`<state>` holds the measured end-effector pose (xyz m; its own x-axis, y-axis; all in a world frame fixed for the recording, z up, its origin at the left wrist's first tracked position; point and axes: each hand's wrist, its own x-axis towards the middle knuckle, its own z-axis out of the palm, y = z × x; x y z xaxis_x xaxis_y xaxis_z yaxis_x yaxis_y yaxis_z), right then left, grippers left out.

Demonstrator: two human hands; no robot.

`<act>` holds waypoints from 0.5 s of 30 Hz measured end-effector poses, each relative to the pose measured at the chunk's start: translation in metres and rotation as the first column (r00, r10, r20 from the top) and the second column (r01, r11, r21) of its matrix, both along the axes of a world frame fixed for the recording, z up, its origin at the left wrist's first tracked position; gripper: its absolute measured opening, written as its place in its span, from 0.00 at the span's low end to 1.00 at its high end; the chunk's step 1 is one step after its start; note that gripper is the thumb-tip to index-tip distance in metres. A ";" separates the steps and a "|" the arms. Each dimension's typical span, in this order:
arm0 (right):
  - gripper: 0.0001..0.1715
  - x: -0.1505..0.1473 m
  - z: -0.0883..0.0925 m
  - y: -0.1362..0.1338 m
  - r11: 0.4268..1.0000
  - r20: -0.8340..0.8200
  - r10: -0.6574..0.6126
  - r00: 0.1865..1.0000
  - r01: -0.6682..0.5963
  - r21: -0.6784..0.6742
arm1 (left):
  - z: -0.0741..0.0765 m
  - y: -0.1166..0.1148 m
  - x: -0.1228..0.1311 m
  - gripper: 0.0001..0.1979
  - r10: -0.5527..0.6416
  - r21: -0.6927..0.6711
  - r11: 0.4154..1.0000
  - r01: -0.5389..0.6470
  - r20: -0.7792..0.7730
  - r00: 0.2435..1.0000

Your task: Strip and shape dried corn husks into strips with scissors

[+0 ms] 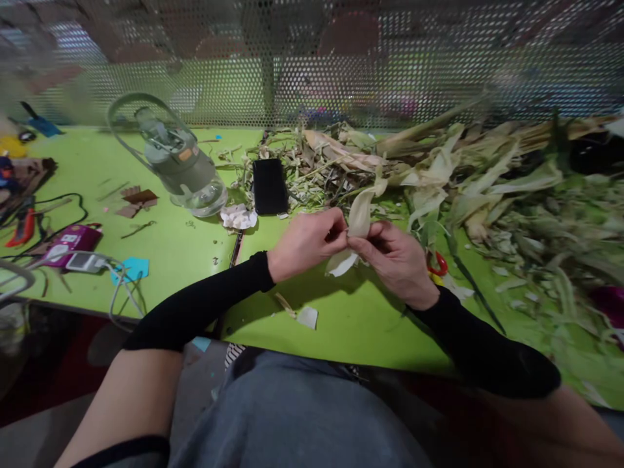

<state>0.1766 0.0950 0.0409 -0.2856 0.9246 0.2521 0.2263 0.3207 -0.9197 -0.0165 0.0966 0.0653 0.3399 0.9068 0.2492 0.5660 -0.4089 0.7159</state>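
Between my two hands, above the green table, is a pale corn husk (361, 216). My left hand (312, 239) pinches its left edge between thumb and fingertips. Fingers of my right hand (394, 255) are closed on the husk from the other side, and the two hands nearly touch. One strip of husk curls upward past the fingers; a whiter flap (341, 262) hangs below them. The exact spot where the fingertips meet is partly hidden. Red-handled scissors (437, 263) lie partly covered just beyond my right wrist.
A heap of dried husks (439, 175) and shreds covers the table's back and right. A black phone (270, 186), crumpled white tissue (238, 216) and a water bottle (178, 162) stand left of it. Farther left are a purple box (73, 246) and cables. A perforated screen (219, 84) closes the back.
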 end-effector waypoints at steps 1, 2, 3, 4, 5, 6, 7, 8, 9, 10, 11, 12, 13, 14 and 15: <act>0.22 0.000 -0.001 0.000 1.000 0.001 -0.002 1.000 0.002 0.001 | -0.001 -0.001 0.001 0.07 0.001 0.018 1.000 -0.001 -0.017 1.000; 0.22 0.000 0.000 -0.001 1.000 0.000 -0.013 1.000 0.013 0.008 | -0.003 -0.001 0.002 0.07 -0.001 0.033 0.999 0.002 -0.026 1.000; 0.22 -0.001 0.000 -0.003 0.999 0.006 -0.026 1.000 0.026 0.020 | -0.004 0.000 0.002 0.07 -0.004 0.045 0.999 0.006 -0.030 1.000; 0.22 -0.001 0.002 -0.005 0.999 0.027 -0.031 0.999 0.030 0.035 | -0.005 0.001 0.002 0.06 0.001 0.056 0.998 0.001 -0.034 0.999; 0.21 -0.002 0.004 -0.008 0.998 0.060 -0.023 0.998 0.020 0.054 | -0.006 0.005 0.000 0.06 0.019 0.062 0.998 -0.016 -0.042 0.999; 0.21 -0.003 0.007 -0.012 0.997 0.097 0.002 0.995 -0.009 0.076 | -0.007 0.009 -0.003 0.05 0.052 0.067 0.997 -0.048 -0.053 0.997; 0.20 -0.003 0.009 -0.015 0.995 0.130 0.041 0.991 -0.053 0.089 | -0.007 0.015 -0.008 0.05 0.104 0.074 0.992 -0.099 -0.069 0.992; 0.20 -0.003 0.012 -0.018 0.991 0.151 0.082 0.985 -0.096 0.088 | -0.007 0.022 -0.014 0.05 0.166 0.077 0.984 -0.159 -0.089 0.982; 0.20 -0.003 0.014 -0.020 0.990 0.151 0.114 0.982 -0.126 0.070 | -0.007 0.030 -0.022 0.05 0.243 0.091 0.968 -0.235 -0.091 0.966; 0.21 -0.002 0.014 -0.020 0.991 0.120 0.121 0.985 -0.126 0.043 | -0.006 0.039 -0.031 0.05 0.309 0.108 0.948 -0.300 -0.076 0.948; 0.22 -0.001 0.014 -0.019 0.995 0.066 0.101 0.993 -0.101 0.006 | -0.005 0.047 -0.040 0.05 0.366 0.131 0.925 -0.358 -0.040 0.930; 0.24 0.001 0.013 -0.016 0.997 0.003 0.062 0.998 -0.062 -0.038 | -0.004 0.054 -0.050 0.06 0.422 0.152 0.896 -0.418 0.004 0.907; 0.25 0.003 0.012 -0.013 0.997 -0.061 0.013 0.998 -0.018 -0.080 | -0.003 0.061 -0.060 0.06 0.465 0.155 0.872 -0.465 0.043 0.885; 0.27 0.005 0.010 -0.009 0.993 -0.122 -0.034 0.992 0.020 -0.114 | -0.003 0.067 -0.069 0.07 0.494 0.147 0.854 -0.498 0.070 0.867; 0.29 0.006 0.009 -0.005 0.989 -0.168 -0.072 0.983 0.048 -0.141 | -0.002 0.072 -0.077 0.07 0.509 0.132 0.846 -0.517 0.093 0.856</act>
<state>0.1830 0.0902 0.0496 -0.1916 0.9678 0.1633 0.0757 0.1804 -0.9807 -0.0934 0.1687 0.0635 -0.1814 0.8997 0.3970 0.6874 -0.1727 0.7054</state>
